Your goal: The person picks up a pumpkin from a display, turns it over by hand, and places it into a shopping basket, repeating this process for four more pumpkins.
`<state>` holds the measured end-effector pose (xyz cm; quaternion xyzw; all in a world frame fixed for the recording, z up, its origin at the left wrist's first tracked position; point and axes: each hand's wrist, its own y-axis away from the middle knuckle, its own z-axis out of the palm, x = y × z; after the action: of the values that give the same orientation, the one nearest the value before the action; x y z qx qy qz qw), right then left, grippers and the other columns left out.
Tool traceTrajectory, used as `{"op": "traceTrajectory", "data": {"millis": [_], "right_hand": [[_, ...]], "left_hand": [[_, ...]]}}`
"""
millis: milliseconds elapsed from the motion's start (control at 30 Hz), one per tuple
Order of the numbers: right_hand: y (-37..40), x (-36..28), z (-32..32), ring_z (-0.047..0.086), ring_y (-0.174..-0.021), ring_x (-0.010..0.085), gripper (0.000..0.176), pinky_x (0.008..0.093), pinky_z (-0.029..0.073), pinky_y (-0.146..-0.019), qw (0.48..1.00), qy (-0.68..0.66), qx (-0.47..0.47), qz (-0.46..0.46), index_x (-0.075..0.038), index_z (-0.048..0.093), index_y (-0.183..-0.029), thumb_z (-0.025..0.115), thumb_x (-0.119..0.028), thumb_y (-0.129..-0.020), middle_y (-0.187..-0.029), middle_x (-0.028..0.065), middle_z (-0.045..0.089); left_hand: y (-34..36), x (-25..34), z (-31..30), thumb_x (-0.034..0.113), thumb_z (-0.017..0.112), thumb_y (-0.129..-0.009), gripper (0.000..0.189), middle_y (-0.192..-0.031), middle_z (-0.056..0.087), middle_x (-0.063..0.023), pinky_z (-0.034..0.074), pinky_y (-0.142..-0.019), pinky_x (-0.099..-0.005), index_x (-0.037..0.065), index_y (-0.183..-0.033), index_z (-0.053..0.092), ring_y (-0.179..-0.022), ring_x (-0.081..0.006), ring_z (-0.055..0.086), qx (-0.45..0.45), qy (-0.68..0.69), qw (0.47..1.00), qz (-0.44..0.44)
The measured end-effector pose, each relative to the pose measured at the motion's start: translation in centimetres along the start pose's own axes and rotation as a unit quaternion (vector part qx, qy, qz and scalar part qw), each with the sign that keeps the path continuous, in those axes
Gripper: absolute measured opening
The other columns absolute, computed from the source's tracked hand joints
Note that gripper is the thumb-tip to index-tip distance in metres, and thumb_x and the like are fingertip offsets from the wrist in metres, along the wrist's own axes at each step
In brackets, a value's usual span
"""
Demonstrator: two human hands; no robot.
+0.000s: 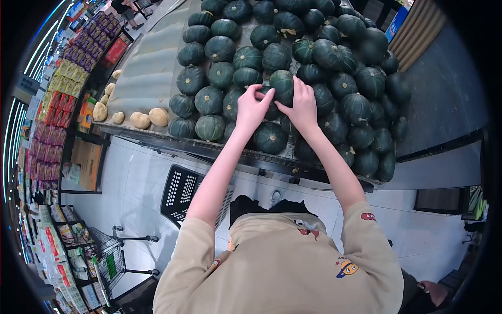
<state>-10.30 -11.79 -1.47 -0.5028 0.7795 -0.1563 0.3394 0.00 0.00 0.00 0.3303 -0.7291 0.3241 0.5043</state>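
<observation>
Rows of dark green kabocha pumpkins point(220, 48) lie on the sloping display stand. My right hand point(302, 106) is on one kabocha pumpkin point(282, 85), its fingers along the right side and its thumb at the near end. Just to the left, my left hand point(252, 108) has its fingers curled and its thumb drawn toward them, close to that pumpkin's left side. Whatever those fingers grip, if anything, is hidden. Another pumpkin point(270, 137) rests near the front edge, below both hands.
Several pale potatoes point(158, 116) lie along the stand's left front edge. A black shopping basket point(180, 191) is on the floor by my left arm. A wire cart point(107, 256) stands at lower left, beside packed shelves point(55, 107). Another person point(125, 10) is far off.
</observation>
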Motion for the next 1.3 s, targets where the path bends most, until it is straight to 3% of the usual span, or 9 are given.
{"op": "traceTrajectory", "data": {"millis": [167, 300, 400, 467, 533, 633, 1067, 1233, 1300], "right_hand": [[-0.9, 0.6, 0.2, 0.051, -0.101, 0.0339, 0.078, 0.0387, 0.044, -0.09, 0.999, -0.038, 0.024, 0.007, 0.008, 0.044, -0.119, 0.079, -0.025, -0.058, -0.115, 0.0192, 0.053], [-1.1, 0.3, -1.6, 0.058, -0.087, 0.0344, 0.059, 0.0415, 0.047, -0.081, 0.99, -0.111, 0.074, 0.038, 0.003, 0.052, -0.11, 0.075, -0.022, -0.062, -0.096, 0.0184, 0.061], [-0.9, 0.5, -2.2, 0.058, -0.069, 0.015, 0.032, 0.0256, 0.045, -0.065, 0.894, -0.404, 0.051, 0.189, 0.0, 0.056, -0.095, 0.064, -0.025, -0.077, -0.077, 0.0055, 0.06], [-0.4, 0.5, -2.0, 0.055, -0.068, 0.01, 0.028, 0.022, 0.042, -0.062, 0.852, -0.475, 0.032, 0.219, -0.002, 0.056, -0.092, 0.06, -0.027, -0.082, -0.076, 0.0009, 0.058], [0.3, -1.8, -3.4, 0.05, -0.068, 0.0058, 0.028, 0.0199, 0.038, -0.059, 0.694, -0.642, 0.037, 0.324, -0.005, 0.056, -0.09, 0.051, -0.032, -0.089, -0.077, -0.0044, 0.054], [1.1, -3.0, -3.4, 0.05, -0.074, 0.0049, 0.032, 0.021, 0.039, -0.061, 0.683, -0.632, 0.015, 0.366, -0.007, 0.056, -0.092, 0.048, -0.037, -0.089, -0.081, -0.0035, 0.055], [1.8, -3.5, -2.7, 0.054, -0.084, 0.0072, 0.029, 0.0239, 0.046, -0.07, 0.675, -0.655, -0.037, 0.337, -0.002, 0.055, -0.104, 0.05, -0.027, -0.09, -0.089, -0.0012, 0.057], [2.5, -5.1, -4.6, 0.06, -0.099, 0.0208, 0.06, 0.0329, 0.049, -0.081, 0.943, -0.324, 0.025, 0.066, 0.0, 0.048, -0.121, 0.07, -0.011, -0.067, -0.107, 0.0133, 0.06], [2.6, -5.7, -4.4, 0.061, -0.1, 0.0277, 0.069, 0.0359, 0.049, -0.085, 0.957, -0.284, 0.051, 0.037, -0.001, 0.048, -0.121, 0.073, -0.011, -0.057, -0.11, 0.0173, 0.059]], "left_hand": [[-4.0, 2.0, 3.6, 0.029, 0.062, -0.083, 0.042, -0.069, 0.062, -0.0105, 0.049, -0.06, -0.0284, -0.005, -0.107, 0.058, -0.064, -0.0128, 0.062, 0.075, -0.237, 0.96, 0.13], [-3.8, -0.3, 2.3, 0.021, 0.053, -0.09, 0.03, -0.083, 0.059, -0.0079, 0.049, -0.061, -0.0258, 0.001, -0.112, 0.057, -0.067, -0.0125, 0.058, -0.022, -0.034, 0.994, 0.103], [-1.9, -0.1, 0.3, 0.021, 0.052, -0.09, 0.035, -0.101, 0.058, -0.0069, 0.049, -0.064, -0.0254, 0.004, -0.121, 0.052, -0.078, -0.0105, 0.058, -0.045, -0.018, 0.989, 0.14], [-0.8, 1.1, -1.0, 0.019, 0.056, -0.089, 0.046, -0.11, 0.053, -0.0057, 0.052, -0.071, -0.0277, 0.008, -0.131, 0.043, -0.089, -0.0116, 0.057, -0.161, 0.265, 0.95, -0.035], [0.9, 2.7, -1.8, 0.018, 0.056, -0.089, 0.05, -0.113, 0.053, -0.0061, 0.053, -0.07, -0.0269, 0.009, -0.135, 0.039, -0.092, -0.0115, 0.057, -0.174, 0.269, 0.947, -0.03], [2.3, 3.2, -2.5, 0.014, 0.056, -0.089, 0.054, -0.118, 0.052, -0.0093, 0.056, -0.069, -0.0256, 0.01, -0.138, 0.034, -0.099, -0.014, 0.057, -0.191, 0.264, 0.945, -0.006], [3.7, 1.4, -4.1, 0.012, 0.049, -0.091, 0.054, -0.124, 0.049, -0.0098, 0.054, -0.08, -0.0312, 0.009, -0.14, 0.028, -0.104, -0.0164, 0.056, -0.181, 0.291, 0.939, 0.024], [5.0, 2.4, -5.4, 0.014, 0.047, -0.092, 0.057, -0.132, 0.04, -0.0116, 0.051, -0.086, -0.0367, 0.01, -0.143, 0.021, -0.109, -0.0219, 0.054, -0.201, 0.331, 0.92, -0.065], [5.4, 2.7, -5.4, 0.014, 0.047, -0.092, 0.06, -0.133, 0.038, -0.0111, 0.049, -0.089, -0.0408, 0.011, -0.143, 0.016, -0.11, -0.0255, 0.054, -0.237, 0.395, 0.88, -0.117]]}}
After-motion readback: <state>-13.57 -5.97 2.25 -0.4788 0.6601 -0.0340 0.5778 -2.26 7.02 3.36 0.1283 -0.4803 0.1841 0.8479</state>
